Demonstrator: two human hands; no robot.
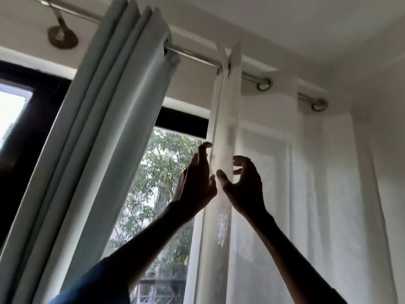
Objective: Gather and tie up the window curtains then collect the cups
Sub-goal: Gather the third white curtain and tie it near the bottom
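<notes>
Grey curtain [122,106] is bunched left on the rod [197,56]: thick, heavier, keeps its pleats, 1 of 2 curtains. Left hand [197,181] is at the edge of the sheer [223,119] fold right of the bare glass, fingers curled, can't tell if it pinches; right hand [243,185] has a wide grip, thumb and fingers spread round that fold. Sheer looks light, limp, slippy: bunch the whole fold to hold it; 0 cups in view.

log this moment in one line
step: gather | left hand: at sheer curtain fold, grip unclear | right hand: same | grey curtain: bunched
</notes>
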